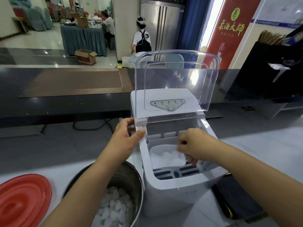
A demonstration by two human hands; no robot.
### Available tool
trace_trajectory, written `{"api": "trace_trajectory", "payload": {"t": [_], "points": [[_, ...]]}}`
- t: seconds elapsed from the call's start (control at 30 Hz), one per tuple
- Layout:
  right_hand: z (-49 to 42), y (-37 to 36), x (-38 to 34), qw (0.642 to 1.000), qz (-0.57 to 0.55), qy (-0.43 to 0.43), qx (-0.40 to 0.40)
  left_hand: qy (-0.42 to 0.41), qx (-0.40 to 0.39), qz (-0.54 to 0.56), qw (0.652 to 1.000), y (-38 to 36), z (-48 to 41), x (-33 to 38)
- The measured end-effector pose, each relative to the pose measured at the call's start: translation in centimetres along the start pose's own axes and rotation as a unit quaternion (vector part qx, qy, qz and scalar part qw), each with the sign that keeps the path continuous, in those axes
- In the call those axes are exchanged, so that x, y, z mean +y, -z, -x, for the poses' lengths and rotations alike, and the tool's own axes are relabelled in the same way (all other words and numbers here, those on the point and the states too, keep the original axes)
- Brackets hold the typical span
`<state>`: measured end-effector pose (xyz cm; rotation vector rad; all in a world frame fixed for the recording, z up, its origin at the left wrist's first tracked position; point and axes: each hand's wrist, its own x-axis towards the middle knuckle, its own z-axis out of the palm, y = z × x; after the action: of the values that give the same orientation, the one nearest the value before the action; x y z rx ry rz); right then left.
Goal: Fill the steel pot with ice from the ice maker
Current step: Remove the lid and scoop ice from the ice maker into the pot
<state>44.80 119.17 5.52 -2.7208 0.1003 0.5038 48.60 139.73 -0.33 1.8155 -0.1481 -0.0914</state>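
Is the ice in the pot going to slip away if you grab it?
Probably. The ice is in smooth, rounded lumps, so it would likely slide from fingers. The lumps lie loose in the pot, so a push should scatter or roll them. Each looks small, so probably light.

steel pot (pixel 126 176): brushed metal, we see a soft sheen on the inner wall
ice maker (pixel 172 194): white plastic, smooth, a bit glossy to us
lid (pixel 177 76): clear plastic, shiny, lots of glare
ice (pixel 113 205): cloudy white, wet-looking
red disc (pixel 24 200): glossy, ridged in rings; material we can't tell
counter (pixel 65 102): dark, polished, reflective
box (pixel 86 56): plain matt cardboard
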Motion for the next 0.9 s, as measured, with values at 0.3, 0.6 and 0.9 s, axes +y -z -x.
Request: {"api": "trace_trajectory", "payload": {"t": [0.3, 0.6, 0.9], "points": [[3.1, 1.6, -0.9, 0.993, -0.101, -0.014, 0.064, -0.038, 0.047, -0.042, 0.997, 2.9, 1.3, 0.9], [6.7, 0.6, -4.6, 0.987, -0.138, -0.022, 0.077, -0.025, 0.022, -0.069, 0.997, 7.1, 2.4, -0.6], [8.7, -4.3, -9.9, 0.993, -0.107, -0.045, 0.015, -0.016, 0.020, -0.040, 0.999, 10.6, 3.7, -2.2]]}}
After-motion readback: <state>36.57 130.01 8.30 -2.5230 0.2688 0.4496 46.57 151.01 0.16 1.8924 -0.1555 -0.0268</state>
